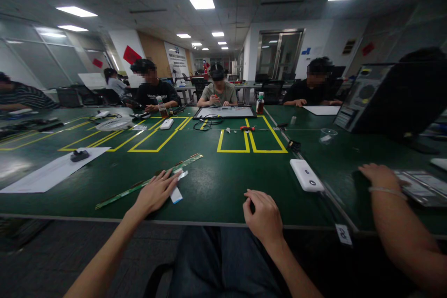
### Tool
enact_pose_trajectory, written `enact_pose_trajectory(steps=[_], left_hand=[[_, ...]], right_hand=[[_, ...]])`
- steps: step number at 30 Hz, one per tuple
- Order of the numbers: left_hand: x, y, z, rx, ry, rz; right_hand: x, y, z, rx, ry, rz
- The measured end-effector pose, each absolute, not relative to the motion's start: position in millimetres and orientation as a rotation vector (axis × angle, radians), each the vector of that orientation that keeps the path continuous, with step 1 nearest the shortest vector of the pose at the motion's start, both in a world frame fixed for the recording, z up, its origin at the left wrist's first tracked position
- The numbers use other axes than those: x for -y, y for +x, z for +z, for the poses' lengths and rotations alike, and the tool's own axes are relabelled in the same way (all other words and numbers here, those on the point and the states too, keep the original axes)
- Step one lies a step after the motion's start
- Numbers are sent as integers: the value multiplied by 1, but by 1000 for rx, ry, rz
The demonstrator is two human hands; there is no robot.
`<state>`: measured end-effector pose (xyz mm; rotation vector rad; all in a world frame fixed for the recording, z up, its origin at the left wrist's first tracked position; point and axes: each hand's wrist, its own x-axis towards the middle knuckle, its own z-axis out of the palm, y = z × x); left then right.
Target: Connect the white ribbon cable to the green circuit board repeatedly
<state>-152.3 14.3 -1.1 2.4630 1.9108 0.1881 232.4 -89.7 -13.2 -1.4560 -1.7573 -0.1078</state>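
My left hand [158,192] lies flat with its fingers stretched out over a long, narrow green circuit board strip [122,195]. The strip slants across the table near its front edge. A white flat ribbon cable [176,195] with a blue end pokes out beside my fingertips. My right hand [264,216] rests on the table's front edge, fingers loosely curled in toward the thumb. Nothing shows in it, and bare green surface surrounds it. To its right lies a white power bank [306,175].
Yellow tape outlines [233,151] mark the green table [216,181]. A red screwdriver [248,128], black cable [206,122], plastic cup [327,136] and white paper [52,172] lie around. A computer case [363,98] stands right. A neighbour's arm [394,209] reaches in; several people sit opposite.
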Motion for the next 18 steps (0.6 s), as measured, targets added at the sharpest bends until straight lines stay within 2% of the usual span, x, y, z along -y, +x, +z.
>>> enact_pose_trajectory(steps=[5, 10, 18], left_hand=[[-20, -258, -1, -2293, 2143, 21], [-14, -332, -9, -2609, 1830, 29], [-12, -337, -12, -2764, 1858, -31]], right_hand=[[90, 232, -14, 1763, -1456, -95], [90, 233, -14, 1764, -1461, -95], [90, 232, -13, 1777, -1467, -110]])
